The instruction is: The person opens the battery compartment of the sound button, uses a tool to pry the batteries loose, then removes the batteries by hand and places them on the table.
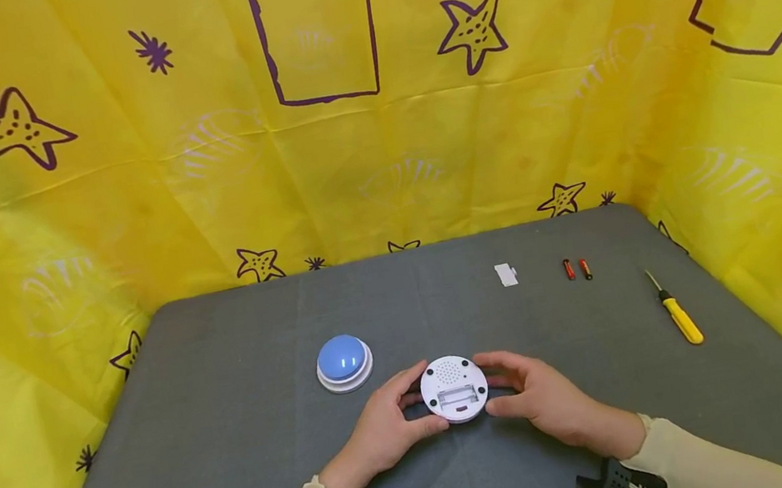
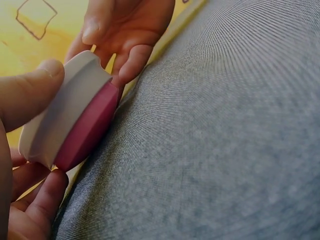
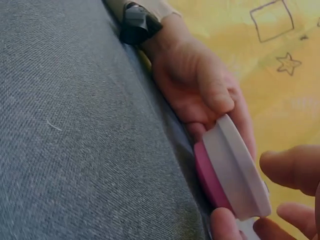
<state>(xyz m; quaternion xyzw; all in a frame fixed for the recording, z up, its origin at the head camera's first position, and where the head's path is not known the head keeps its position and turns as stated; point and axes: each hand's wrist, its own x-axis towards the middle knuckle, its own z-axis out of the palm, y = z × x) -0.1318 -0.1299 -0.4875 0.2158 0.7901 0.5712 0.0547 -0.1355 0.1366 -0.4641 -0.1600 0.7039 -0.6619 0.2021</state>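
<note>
A round push button with a white base (image 1: 453, 370) is held base up, its pink dome (image 2: 92, 127) facing down. Small black feet, speaker holes and an uncovered battery compartment (image 1: 458, 396) show on the base; no batteries lie in its slots. My left hand (image 1: 385, 420) grips the left side, thumb on the white base and a fingertip under the pink dome. My right hand (image 1: 546, 394) is at the other side, fingers loosely spread around the rim. One right fingertip (image 3: 225, 222) meets the lower edge, while the thumb (image 3: 287, 167) stands off the base.
A blue-domed push button (image 1: 343, 361) sits left of my hands. Farther back lie a small white cover (image 1: 506, 275) and two red batteries (image 1: 577, 269). A yellow-handled screwdriver (image 1: 681, 317) is at the right. Yellow patterned cloth (image 1: 350, 174) surrounds the grey table (image 1: 238, 435).
</note>
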